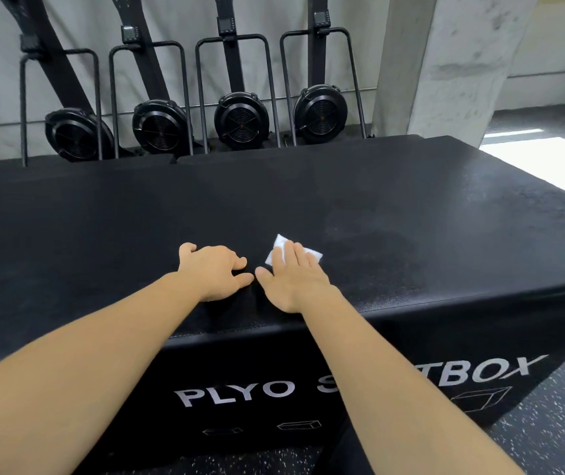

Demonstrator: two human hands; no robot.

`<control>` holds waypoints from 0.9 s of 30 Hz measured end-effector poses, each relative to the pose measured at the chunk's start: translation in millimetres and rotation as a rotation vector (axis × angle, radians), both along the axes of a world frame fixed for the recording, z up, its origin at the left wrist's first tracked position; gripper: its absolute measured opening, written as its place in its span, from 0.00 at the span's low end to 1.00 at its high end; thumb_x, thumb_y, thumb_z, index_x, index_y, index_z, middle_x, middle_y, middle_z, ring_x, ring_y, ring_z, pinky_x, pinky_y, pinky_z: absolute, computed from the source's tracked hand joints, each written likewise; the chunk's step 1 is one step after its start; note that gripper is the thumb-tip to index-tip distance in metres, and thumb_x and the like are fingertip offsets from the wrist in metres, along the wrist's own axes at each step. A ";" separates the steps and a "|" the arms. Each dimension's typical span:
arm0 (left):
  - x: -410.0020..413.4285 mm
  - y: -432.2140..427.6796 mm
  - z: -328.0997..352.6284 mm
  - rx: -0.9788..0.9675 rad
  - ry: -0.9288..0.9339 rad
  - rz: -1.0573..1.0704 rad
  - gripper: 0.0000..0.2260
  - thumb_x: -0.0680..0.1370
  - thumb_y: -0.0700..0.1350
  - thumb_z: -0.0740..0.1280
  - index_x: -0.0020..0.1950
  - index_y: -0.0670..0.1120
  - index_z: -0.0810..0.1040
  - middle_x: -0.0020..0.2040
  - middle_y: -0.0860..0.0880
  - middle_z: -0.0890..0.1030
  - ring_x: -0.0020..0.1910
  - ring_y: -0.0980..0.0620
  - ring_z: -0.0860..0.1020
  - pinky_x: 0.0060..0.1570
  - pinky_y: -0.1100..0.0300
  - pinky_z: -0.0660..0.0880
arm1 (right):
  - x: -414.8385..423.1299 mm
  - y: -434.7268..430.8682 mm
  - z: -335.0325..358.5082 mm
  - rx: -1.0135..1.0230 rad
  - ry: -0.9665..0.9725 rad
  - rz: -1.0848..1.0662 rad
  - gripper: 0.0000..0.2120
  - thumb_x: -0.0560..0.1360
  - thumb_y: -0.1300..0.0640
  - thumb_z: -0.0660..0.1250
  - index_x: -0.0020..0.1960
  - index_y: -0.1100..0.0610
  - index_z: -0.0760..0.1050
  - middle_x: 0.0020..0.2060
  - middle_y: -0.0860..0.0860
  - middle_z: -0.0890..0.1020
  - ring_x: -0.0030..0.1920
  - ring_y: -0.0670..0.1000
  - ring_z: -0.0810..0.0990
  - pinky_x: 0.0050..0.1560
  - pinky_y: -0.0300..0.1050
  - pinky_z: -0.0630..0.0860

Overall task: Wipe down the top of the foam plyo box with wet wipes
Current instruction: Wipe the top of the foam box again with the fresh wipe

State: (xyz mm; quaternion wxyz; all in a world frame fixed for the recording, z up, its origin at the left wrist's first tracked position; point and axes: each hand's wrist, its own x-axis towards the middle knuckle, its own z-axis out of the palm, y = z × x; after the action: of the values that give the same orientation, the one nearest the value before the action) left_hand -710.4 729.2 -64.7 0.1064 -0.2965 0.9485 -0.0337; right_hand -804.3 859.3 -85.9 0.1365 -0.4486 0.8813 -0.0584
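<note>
Reaching over the lettered front face of the foam plyo box, your two bare forearms run forward and draw close together at the hands. Your left hand rests palm down on the box top just past its front edge, fingers loosely bent and grasping nothing, its thumb close to your right thumb. Your right hand lies flat, straight fingers pressing the white wet wipe onto the top, not clenched; the wipe's corners show beyond your fingertips. Behind the box's rear edge, four black fan wheels stand in a row, with a concrete pillar to their right.
</note>
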 end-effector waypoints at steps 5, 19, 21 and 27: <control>-1.1 -0.2 -0.1 0.012 -0.005 0.010 0.22 0.80 0.64 0.53 0.73 0.61 0.67 0.74 0.59 0.66 0.71 0.55 0.66 0.72 0.48 0.46 | -31.9 11.5 -0.7 -0.100 -0.002 0.087 0.25 0.83 0.43 0.46 0.75 0.54 0.59 0.73 0.51 0.61 0.74 0.53 0.56 0.73 0.49 0.54; -3.2 -4.9 -2.0 0.045 -0.007 -0.001 0.22 0.80 0.64 0.54 0.73 0.61 0.67 0.73 0.58 0.67 0.71 0.55 0.66 0.72 0.46 0.44 | -143.9 47.5 2.5 0.000 0.065 -0.326 0.28 0.83 0.44 0.46 0.76 0.61 0.58 0.71 0.58 0.63 0.71 0.58 0.59 0.73 0.52 0.55; -3.1 -6.0 -2.6 0.052 0.000 -0.006 0.22 0.80 0.64 0.54 0.73 0.61 0.67 0.74 0.58 0.67 0.71 0.55 0.66 0.72 0.47 0.44 | -129.8 40.0 2.9 -0.009 0.076 -0.354 0.31 0.82 0.41 0.46 0.76 0.61 0.58 0.72 0.58 0.63 0.72 0.57 0.59 0.73 0.51 0.55; -4.5 -7.1 4.2 0.094 0.057 0.008 0.20 0.78 0.64 0.59 0.68 0.61 0.73 0.69 0.58 0.73 0.69 0.56 0.69 0.72 0.48 0.44 | -61.2 12.0 5.6 0.010 0.052 -0.261 0.37 0.81 0.37 0.43 0.79 0.62 0.50 0.77 0.58 0.55 0.77 0.58 0.51 0.77 0.52 0.49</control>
State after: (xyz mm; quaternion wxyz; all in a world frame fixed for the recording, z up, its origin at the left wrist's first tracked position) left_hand -714.9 722.1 -60.5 0.0931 -0.2957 0.9505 0.0197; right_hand -865.5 871.3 -80.2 0.1072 -0.3310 0.9356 -0.0596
